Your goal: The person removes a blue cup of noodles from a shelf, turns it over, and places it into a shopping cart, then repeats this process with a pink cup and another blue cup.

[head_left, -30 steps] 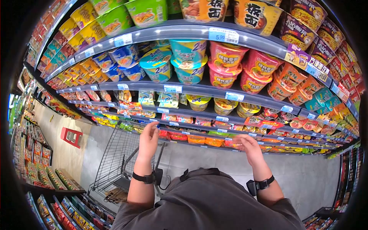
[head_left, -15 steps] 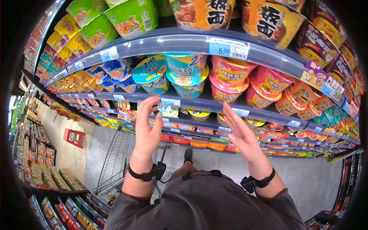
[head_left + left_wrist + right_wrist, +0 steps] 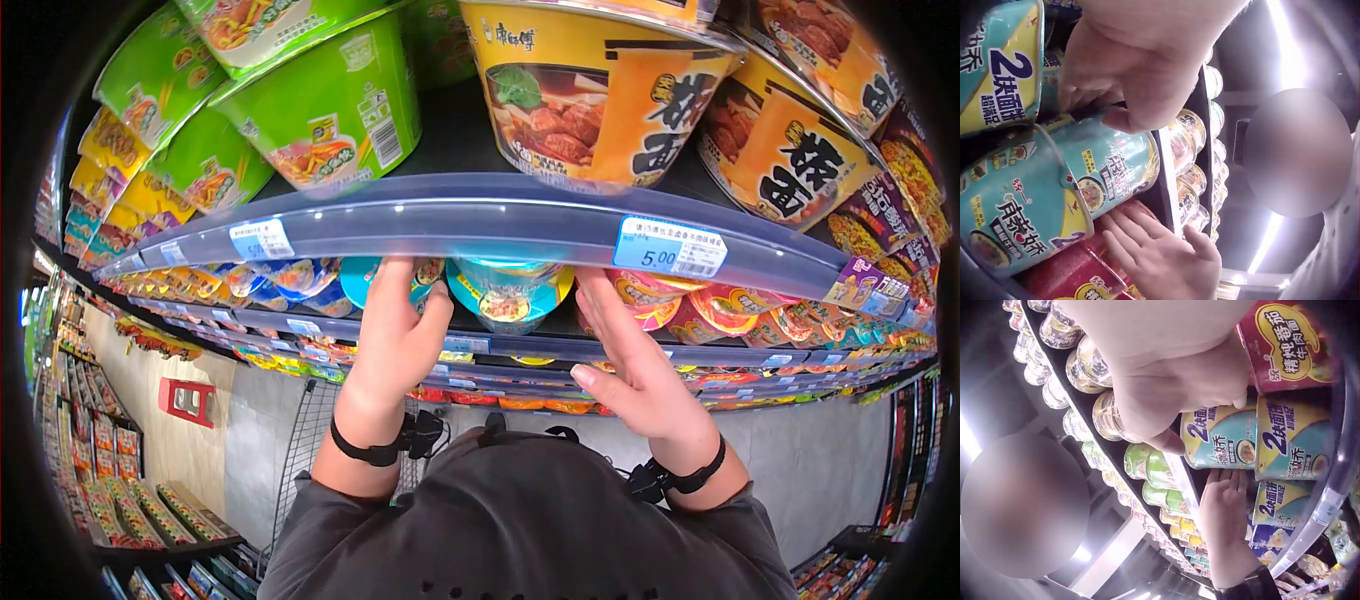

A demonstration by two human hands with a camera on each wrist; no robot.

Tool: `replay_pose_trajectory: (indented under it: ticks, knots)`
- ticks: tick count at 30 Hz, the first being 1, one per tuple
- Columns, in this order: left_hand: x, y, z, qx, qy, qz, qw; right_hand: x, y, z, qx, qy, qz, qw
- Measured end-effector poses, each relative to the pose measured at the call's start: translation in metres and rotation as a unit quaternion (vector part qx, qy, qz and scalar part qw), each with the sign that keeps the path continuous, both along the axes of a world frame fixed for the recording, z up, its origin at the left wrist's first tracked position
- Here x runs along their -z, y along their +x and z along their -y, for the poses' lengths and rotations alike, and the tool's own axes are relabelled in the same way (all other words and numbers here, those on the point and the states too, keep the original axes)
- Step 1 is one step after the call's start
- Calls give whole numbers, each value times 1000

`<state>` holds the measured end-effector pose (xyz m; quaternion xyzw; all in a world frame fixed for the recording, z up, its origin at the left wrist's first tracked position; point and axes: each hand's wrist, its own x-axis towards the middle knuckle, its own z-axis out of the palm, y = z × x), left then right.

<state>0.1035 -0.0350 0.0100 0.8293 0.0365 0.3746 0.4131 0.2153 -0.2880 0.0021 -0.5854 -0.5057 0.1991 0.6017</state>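
In the head view, my left hand [image 3: 395, 335] and right hand [image 3: 635, 365] reach under a shelf edge [image 3: 470, 225], both open, fingers stretched forward. Between them sits a teal noodle cup [image 3: 505, 305]; red cups [image 3: 650, 290] lie just beyond my right fingers. I hold nothing clear of the shelf.

In the left wrist view, the teal cup rests on another teal cup below my hands. My right palm shows flat, its fingers straight at the upper cup's side; my left thumb is close by.

In the right wrist view, my left fingers lie straight alongside that upper cup; I cannot tell whether they press it.
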Motion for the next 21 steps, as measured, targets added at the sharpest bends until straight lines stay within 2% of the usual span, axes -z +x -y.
replay_pose_trajectory:
  ticks: [4,6,7,15,21]
  knots:
    - [1,7,-10,41,-3,-48,998,-6,3,-7,7,6,5,1000]
    - [-3,5,-6,49,-24,-58,997,-9,3,-7,17,-35,73,997]
    - [-4,4,-5,49,-24,-58,997,-8,4,-7,18,-35,73,997]
    - [4,-28,10,7,54,-4,999,-7,-8,-2,-69,52,-50,995]
    - [6,-76,48,6,1,11,1000,-5,-30,19,-101,72,-66,990]
